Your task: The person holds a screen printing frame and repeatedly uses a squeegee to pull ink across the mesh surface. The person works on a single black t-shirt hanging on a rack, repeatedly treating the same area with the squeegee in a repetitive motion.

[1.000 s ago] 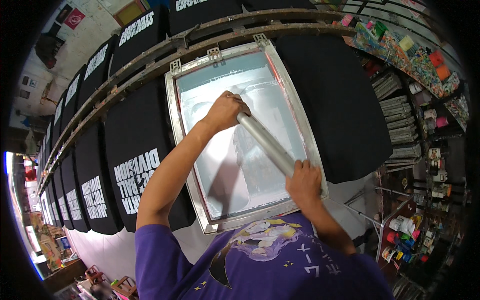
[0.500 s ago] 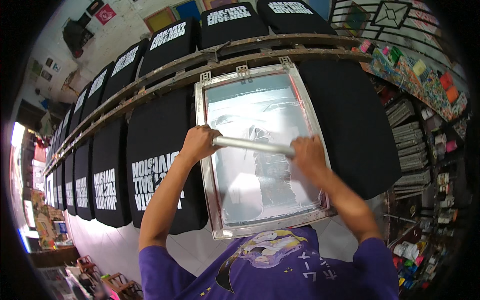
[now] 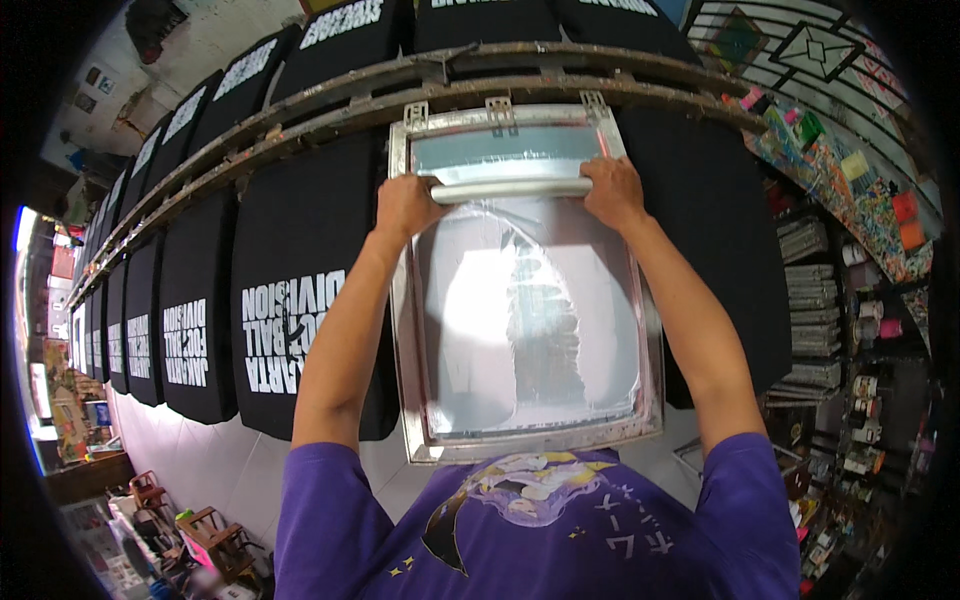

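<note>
A squeegee (image 3: 512, 190) with a pale rounded handle spans the upper part of a screen printing frame (image 3: 402, 330). My left hand (image 3: 408, 207) is closed round its left end, and my right hand (image 3: 612, 192) grips the right end. Below the squeegee, white ink (image 3: 465, 330) covers much of the mesh, with a darker, thinly coated patch in the middle. The metal frame lies over a platen, its far edge by small clamps (image 3: 498, 115) on a wooden rail. The squeegee's blade edge is hidden under the handle.
Black shirts with white lettering (image 3: 292, 330) line the near side to the left and the rail's far side. A plain black shirt (image 3: 700, 270) lies on the right. Stacked frames (image 3: 808, 300) and a paint-spattered table (image 3: 845, 185) stand farther right. A wooden rail (image 3: 310, 125) runs behind.
Both hands have moved the squeegee away from me to the far part of the screen. It now lies level across the mesh, and the view has shifted slightly.
</note>
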The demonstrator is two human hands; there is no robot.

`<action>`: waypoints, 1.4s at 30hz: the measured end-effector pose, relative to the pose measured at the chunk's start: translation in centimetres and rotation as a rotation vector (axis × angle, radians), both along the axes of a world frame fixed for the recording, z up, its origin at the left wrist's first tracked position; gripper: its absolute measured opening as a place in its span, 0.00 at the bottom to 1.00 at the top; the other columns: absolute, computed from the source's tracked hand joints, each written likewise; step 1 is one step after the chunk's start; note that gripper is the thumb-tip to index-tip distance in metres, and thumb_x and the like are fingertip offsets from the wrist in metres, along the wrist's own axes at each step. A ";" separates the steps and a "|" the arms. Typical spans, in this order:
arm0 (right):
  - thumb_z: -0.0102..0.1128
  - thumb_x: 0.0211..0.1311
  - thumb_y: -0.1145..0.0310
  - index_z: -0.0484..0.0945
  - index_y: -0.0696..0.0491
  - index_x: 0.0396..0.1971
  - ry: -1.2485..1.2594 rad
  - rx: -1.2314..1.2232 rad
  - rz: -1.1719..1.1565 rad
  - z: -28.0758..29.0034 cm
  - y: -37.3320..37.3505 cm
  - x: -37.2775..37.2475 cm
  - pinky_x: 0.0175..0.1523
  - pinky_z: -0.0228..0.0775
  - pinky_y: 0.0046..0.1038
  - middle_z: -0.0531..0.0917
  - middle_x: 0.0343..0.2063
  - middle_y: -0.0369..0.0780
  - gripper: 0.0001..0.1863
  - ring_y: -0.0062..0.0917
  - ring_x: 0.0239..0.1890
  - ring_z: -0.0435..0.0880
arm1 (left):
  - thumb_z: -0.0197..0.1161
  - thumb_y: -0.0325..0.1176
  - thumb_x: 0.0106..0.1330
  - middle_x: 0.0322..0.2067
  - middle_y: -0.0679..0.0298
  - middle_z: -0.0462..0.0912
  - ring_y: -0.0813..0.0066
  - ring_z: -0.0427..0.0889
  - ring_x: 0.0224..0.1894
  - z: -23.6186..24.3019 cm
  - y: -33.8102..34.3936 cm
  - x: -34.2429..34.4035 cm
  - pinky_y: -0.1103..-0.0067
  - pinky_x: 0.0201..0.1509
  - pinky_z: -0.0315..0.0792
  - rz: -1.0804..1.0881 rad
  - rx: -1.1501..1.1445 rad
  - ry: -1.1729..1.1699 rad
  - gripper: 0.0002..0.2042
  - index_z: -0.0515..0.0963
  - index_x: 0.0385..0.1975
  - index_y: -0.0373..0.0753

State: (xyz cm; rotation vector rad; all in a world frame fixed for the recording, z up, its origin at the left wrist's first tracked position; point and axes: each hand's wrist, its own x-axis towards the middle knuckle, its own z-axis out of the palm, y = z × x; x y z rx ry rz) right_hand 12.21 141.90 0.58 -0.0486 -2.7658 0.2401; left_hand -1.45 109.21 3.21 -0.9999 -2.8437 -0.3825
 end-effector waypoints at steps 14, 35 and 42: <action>0.60 0.42 0.75 0.83 0.53 0.31 -0.142 -0.085 0.035 0.6 -12.1 32.9 0.51 0.70 0.40 0.82 0.31 0.40 0.11 0.37 0.40 0.81 | 0.67 0.27 0.49 0.39 0.66 0.90 0.68 0.86 0.33 -1.3 -13.2 32.9 0.72 0.36 0.80 -0.046 0.156 -0.104 0.16 0.87 0.40 0.46; 0.55 0.45 0.72 0.86 0.53 0.37 -0.035 -0.059 0.038 -2.8 -12.5 32.6 0.48 0.70 0.37 0.86 0.39 0.38 0.17 0.31 0.38 0.82 | 0.66 0.29 0.55 0.46 0.69 0.88 0.70 0.82 0.38 -4.1 -12.8 31.2 0.75 0.40 0.76 -0.111 0.154 0.057 0.12 0.87 0.40 0.43; 0.58 0.42 0.78 0.82 0.52 0.37 0.073 -0.035 0.044 -3.0 -5.8 15.3 0.51 0.71 0.42 0.81 0.33 0.42 0.17 0.41 0.43 0.81 | 0.75 0.28 0.42 0.44 0.69 0.86 0.62 0.82 0.40 -5.3 -6.6 14.6 0.68 0.43 0.78 -0.118 0.194 0.088 0.21 0.85 0.41 0.46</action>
